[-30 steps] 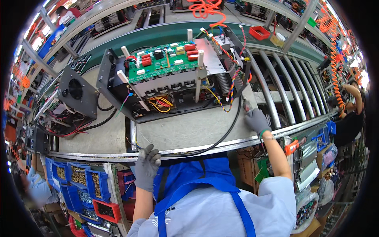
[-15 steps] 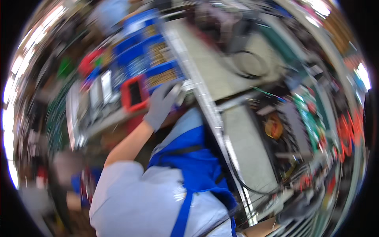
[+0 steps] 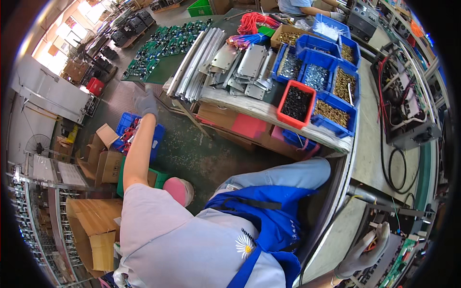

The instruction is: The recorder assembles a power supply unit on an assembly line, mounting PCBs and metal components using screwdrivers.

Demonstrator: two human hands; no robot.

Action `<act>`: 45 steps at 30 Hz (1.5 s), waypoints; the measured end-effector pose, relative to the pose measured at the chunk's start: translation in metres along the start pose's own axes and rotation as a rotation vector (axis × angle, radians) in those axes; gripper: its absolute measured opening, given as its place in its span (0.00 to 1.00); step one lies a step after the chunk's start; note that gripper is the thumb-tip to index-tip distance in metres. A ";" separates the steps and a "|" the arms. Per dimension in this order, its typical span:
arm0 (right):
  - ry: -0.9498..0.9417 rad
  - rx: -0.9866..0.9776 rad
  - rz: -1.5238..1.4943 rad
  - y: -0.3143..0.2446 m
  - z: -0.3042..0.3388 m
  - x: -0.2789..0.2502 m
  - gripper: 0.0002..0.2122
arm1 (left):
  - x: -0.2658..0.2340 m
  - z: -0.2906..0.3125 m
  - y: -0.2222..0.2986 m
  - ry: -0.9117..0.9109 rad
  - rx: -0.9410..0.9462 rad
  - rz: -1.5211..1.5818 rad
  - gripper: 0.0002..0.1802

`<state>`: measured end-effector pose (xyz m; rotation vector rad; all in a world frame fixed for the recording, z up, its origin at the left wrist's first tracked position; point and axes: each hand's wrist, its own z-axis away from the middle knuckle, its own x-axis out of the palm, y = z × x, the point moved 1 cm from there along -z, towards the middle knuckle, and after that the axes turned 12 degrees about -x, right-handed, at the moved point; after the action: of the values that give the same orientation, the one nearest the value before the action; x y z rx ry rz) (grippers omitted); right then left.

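Note:
My left hand (image 3: 145,103), in a grey glove, reaches out to the left on a stretched arm. It is above and beside a blue crate (image 3: 157,139) that holds red-wired parts (image 3: 128,136). Its fingertips are smeared, so their grip does not show. At the lower right, my right hand (image 3: 363,257), also gloved in grey, is over an opened device chassis (image 3: 367,218) on the bench. Its thumb and fingers are apart, and I see nothing held in them. Near that hand lies a green circuit board (image 3: 402,257).
Blue bins (image 3: 331,115) of brass and silver fasteners and a red bin (image 3: 296,104) of black ones stand on a side table with metal plates (image 3: 249,65). Circuit boards (image 3: 165,45) cover a farther table. Cardboard boxes (image 3: 91,230) and a pink-topped stool (image 3: 175,191) are at left. A co-worker's arm (image 3: 319,10) shows at the top.
My view has swung to the left. My left hand has gone from beside the red bin and metal rail out over the blue crate. My right hand remains at the lower right.

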<state>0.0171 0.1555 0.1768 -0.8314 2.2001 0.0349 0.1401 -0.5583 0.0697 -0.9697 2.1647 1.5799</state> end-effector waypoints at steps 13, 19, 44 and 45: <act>-0.416 0.139 0.053 -0.006 -0.018 0.098 0.16 | 0.153 -0.171 -0.099 -0.262 -0.258 -0.220 0.55; -0.474 0.222 0.113 -0.016 -0.037 0.111 0.16 | 0.188 -0.227 -0.118 -0.200 -0.184 -0.454 0.57; -0.437 0.136 -0.248 -0.084 -0.080 0.167 0.14 | 0.183 -0.201 -0.080 -0.314 0.003 -0.291 0.14; -0.429 0.145 -0.280 -0.084 -0.080 0.165 0.14 | 0.179 -0.205 -0.076 -0.312 0.012 -0.290 0.14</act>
<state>-0.0680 -0.0241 0.1412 -0.9442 1.6544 -0.0765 0.0911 -0.8226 -0.0178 -0.9148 1.7358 1.4652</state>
